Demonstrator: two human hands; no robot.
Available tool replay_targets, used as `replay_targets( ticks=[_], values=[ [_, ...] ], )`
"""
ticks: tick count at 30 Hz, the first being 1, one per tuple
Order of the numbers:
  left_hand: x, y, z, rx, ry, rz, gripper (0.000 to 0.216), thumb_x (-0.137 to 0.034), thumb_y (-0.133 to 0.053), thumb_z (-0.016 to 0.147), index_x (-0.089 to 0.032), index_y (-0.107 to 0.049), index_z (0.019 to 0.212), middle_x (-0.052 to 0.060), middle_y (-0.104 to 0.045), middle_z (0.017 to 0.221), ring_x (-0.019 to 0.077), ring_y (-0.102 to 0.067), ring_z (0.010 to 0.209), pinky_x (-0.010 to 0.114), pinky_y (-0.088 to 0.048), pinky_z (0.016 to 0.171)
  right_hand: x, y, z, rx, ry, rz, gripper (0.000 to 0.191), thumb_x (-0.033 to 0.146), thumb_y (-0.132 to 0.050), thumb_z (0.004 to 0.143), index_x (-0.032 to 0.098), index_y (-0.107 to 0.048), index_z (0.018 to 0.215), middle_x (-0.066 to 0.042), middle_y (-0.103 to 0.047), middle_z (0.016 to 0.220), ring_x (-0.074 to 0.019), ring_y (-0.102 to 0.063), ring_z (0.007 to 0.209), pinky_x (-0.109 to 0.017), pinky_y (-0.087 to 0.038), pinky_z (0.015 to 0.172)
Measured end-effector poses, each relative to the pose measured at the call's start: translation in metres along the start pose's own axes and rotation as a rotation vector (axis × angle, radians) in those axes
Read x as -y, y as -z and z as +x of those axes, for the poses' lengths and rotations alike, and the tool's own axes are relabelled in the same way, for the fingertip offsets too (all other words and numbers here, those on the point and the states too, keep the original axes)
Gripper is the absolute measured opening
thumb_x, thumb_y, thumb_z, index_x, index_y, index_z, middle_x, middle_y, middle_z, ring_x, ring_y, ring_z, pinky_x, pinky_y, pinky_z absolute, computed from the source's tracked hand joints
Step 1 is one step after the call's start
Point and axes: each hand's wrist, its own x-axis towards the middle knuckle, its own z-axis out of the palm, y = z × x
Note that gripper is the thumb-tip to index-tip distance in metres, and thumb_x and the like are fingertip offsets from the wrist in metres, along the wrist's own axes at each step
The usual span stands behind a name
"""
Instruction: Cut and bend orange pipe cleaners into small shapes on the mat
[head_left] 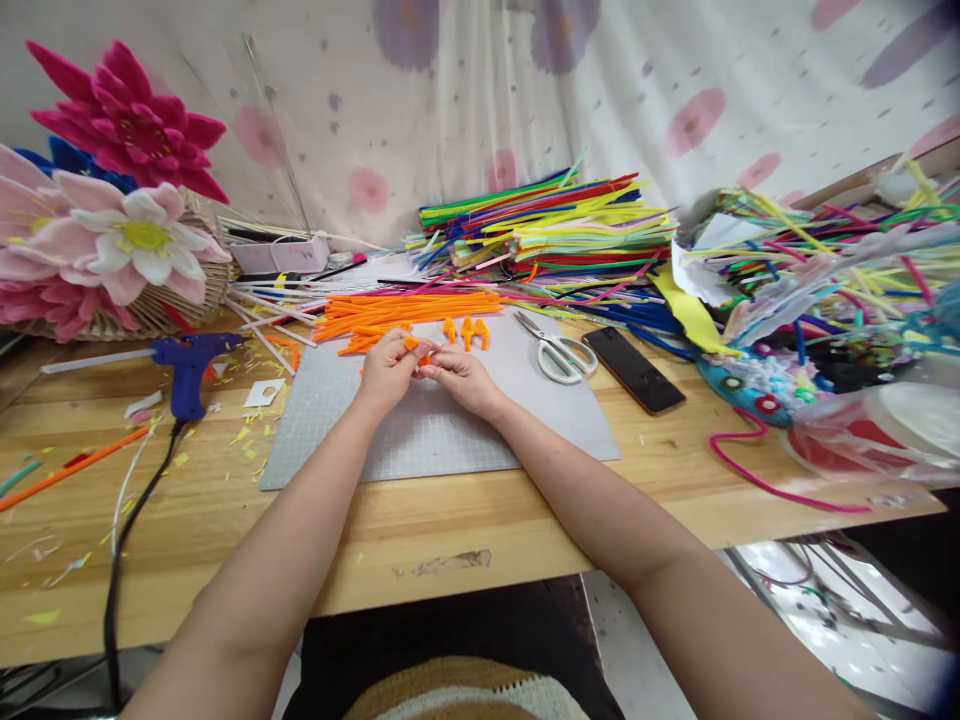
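Over the grey cutting mat (420,440), my left hand (388,370) and my right hand (461,380) meet, fingers pinched together. Between them is a short orange pipe cleaner (424,359), held by both hands and partly hidden by the fingers. Just behind lie several small bent orange pieces (466,331), side by side on the mat. A bundle of straight orange pipe cleaners (409,308) rests at the mat's back left edge. To the right of my right hand, scissors (559,355) with pale handles lie partly spread.
A blue glue gun (191,370) with a black cord sits on the left, near pipe-cleaner flowers (142,235). A black phone (634,370) lies right of the scissors. Colourful pipe cleaners (555,225) are piled at the back. A plastic tub (877,430) stands far right.
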Motion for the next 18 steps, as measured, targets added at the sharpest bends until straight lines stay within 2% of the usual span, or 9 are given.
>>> replay_targets(
  ticks=[4, 7, 12, 18],
  values=[
    [0.002, -0.002, 0.002, 0.088, 0.13, -0.051, 0.028, -0.036, -0.063, 0.07, -0.017, -0.059, 0.049, 0.0, -0.052, 0.056, 0.0112, -0.048, 0.056, 0.026, -0.042, 0.061, 0.001, 0.002, -0.005, 0.007, -0.011, 0.033, 0.03, 0.041, -0.051, 0.083, 0.017, -0.064, 0.07, -0.003, -0.059, 0.076, -0.0149, -0.054, 0.086, -0.03, -0.039, 0.085],
    [0.004, -0.001, 0.002, 0.119, 0.165, -0.083, 0.029, -0.037, -0.059, 0.073, -0.017, -0.06, 0.052, 0.0, -0.053, 0.055, 0.0113, -0.047, 0.054, 0.026, -0.041, 0.059, 0.003, 0.001, -0.006, 0.043, -0.018, 0.085, 0.032, 0.043, -0.05, 0.082, 0.017, -0.063, 0.07, -0.003, -0.06, 0.078, -0.0149, -0.054, 0.086, -0.03, -0.039, 0.084],
    [0.007, 0.001, 0.003, 0.034, 0.022, 0.026, 0.027, -0.033, -0.058, 0.074, -0.018, -0.06, 0.051, 0.001, -0.053, 0.059, 0.0122, -0.049, 0.061, 0.026, -0.042, 0.068, 0.002, -0.002, -0.003, 0.056, -0.004, 0.103, 0.035, 0.049, -0.054, 0.077, 0.017, -0.058, 0.063, -0.001, -0.055, 0.07, -0.0135, -0.051, 0.074, -0.029, -0.04, 0.08],
    [0.011, 0.0, 0.003, 0.048, -0.077, 0.096, 0.027, -0.033, -0.056, 0.075, -0.018, -0.061, 0.053, 0.002, -0.054, 0.065, 0.0142, -0.053, 0.072, 0.027, -0.042, 0.072, 0.004, 0.001, -0.002, 0.057, 0.061, 0.05, 0.04, 0.051, -0.053, 0.077, 0.018, -0.056, 0.055, -0.001, -0.051, 0.067, -0.0149, -0.052, 0.078, -0.03, -0.04, 0.083]
  ],
)
